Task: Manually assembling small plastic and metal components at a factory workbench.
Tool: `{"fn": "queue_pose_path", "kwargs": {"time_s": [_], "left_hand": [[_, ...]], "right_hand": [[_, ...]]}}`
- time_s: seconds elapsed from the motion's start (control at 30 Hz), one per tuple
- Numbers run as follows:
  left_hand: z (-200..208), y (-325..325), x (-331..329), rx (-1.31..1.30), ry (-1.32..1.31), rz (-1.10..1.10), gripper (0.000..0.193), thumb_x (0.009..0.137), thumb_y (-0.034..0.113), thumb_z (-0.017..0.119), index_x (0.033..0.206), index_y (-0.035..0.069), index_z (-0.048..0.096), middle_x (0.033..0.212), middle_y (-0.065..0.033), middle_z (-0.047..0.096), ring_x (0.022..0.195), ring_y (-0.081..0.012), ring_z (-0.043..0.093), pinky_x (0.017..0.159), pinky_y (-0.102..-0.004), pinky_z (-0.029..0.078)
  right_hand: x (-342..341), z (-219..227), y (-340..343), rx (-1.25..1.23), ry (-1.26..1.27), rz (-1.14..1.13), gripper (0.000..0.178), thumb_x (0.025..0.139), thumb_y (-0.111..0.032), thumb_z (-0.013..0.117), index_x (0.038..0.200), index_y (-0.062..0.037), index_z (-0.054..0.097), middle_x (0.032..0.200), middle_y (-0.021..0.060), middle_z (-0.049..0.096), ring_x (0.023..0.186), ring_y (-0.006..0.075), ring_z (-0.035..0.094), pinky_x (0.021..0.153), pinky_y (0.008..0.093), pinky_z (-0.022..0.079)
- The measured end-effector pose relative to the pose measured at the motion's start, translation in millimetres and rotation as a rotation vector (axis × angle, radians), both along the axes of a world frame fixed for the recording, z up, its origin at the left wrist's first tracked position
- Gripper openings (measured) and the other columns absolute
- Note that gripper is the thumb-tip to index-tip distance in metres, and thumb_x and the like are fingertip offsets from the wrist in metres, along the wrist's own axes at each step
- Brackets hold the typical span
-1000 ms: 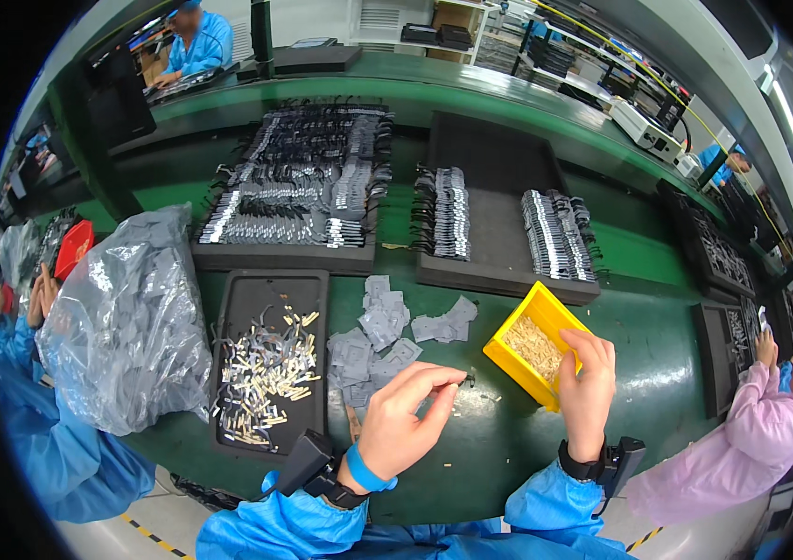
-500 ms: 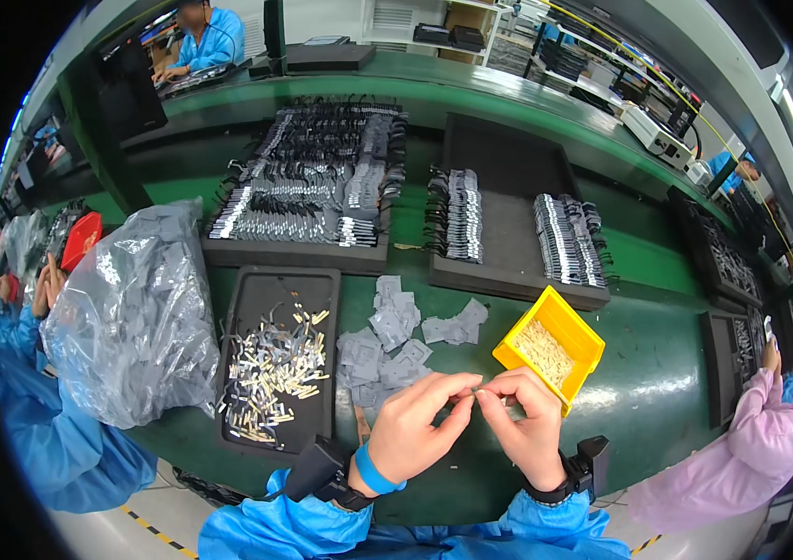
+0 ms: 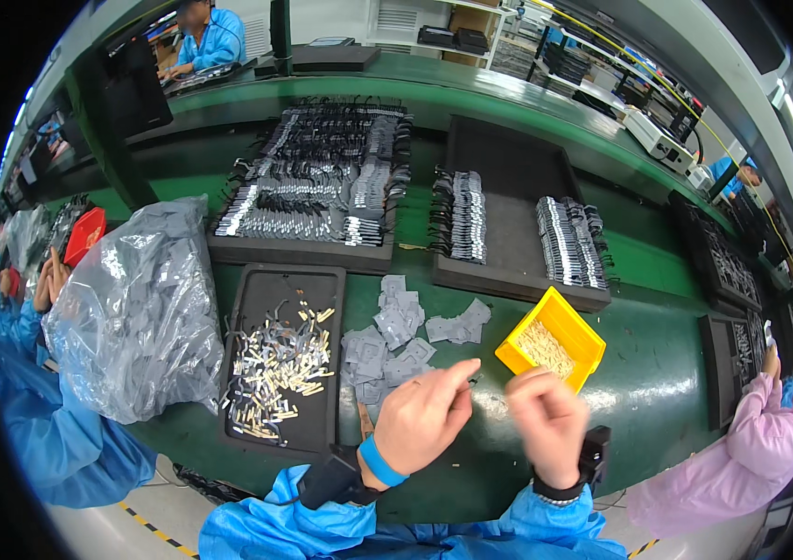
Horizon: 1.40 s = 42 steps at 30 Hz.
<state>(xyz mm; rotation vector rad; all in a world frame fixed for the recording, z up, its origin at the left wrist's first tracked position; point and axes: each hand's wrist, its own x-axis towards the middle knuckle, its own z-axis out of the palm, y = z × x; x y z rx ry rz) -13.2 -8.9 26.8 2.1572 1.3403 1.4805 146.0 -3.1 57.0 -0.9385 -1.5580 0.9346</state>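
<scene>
My left hand [image 3: 424, 420], with a blue band at the wrist, is pinched at the fingertips; a tiny dark bit shows there, too small to name. To its right my right hand [image 3: 548, 422] is curled closed and blurred by motion, just in front of the yellow bin [image 3: 590, 338]. Whatever it may hold is hidden. Small pale pieces [image 3: 546, 348] fill the bin's bottom. Left of the bin lie loose flat grey plastic pieces [image 3: 401, 317]. A black tray [image 3: 334, 291] farther left carries a heap of small gold-and-white parts with dark leads [image 3: 280, 378].
A clear bag of grey pieces [image 3: 140, 317] stands at the left. Two black foam trays with rows of grey, black-wired parts [image 3: 303, 219] [image 3: 560, 238] sit behind. A co-worker in blue [image 3: 70, 420] is at left, one in pink [image 3: 760, 439] at right.
My hands, together at the fingertips before, are now apart. The right one has shifted rightward, closer to the yellow bin; the left one has moved slightly right and down.
</scene>
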Motion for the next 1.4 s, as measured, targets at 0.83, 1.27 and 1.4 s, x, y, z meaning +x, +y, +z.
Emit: {"fn": "queue_pose_path", "kwargs": {"time_s": [0.83, 1.27, 1.4], "left_hand": [[15, 5, -26, -0.124, -0.278, -0.358, 0.043, 0.059, 0.027, 0.077, 0.091, 0.002, 0.061, 0.084, -0.0074, 0.062, 0.082, -0.0238, 0.057, 0.075, -0.0331, 0.044], [21, -2, -46, -0.075, -0.059, -0.261, 0.044, 0.056, 0.027, 0.077, 0.090, 0.006, 0.061, 0.078, -0.0031, 0.062, 0.074, -0.0201, 0.059, 0.068, -0.0306, 0.043], [25, -5, -53, -0.145, -0.024, -0.274, 0.040, 0.057, 0.026, 0.077, 0.089, 0.007, 0.062, 0.076, -0.0028, 0.062, 0.072, -0.0204, 0.059, 0.066, -0.0300, 0.044]], "right_hand": [[4, -4, -17, -0.747, 0.446, 0.700, 0.003, 0.081, -0.001, 0.059, 0.082, 0.0015, 0.060, 0.085, 0.0062, 0.057, 0.082, 0.0117, 0.054, 0.072, 0.0236, 0.041], [-12, -15, -23, -0.889, 0.420, 0.731, 0.009, 0.080, -0.011, 0.060, 0.081, -0.0025, 0.059, 0.074, 0.0082, 0.052, 0.072, 0.0191, 0.047, 0.065, 0.0320, 0.037], [-10, -20, -23, -0.857, 0.418, 0.781, 0.012, 0.080, -0.014, 0.060, 0.081, -0.0028, 0.058, 0.073, 0.0082, 0.052, 0.070, 0.0195, 0.046, 0.064, 0.0317, 0.036]]}}
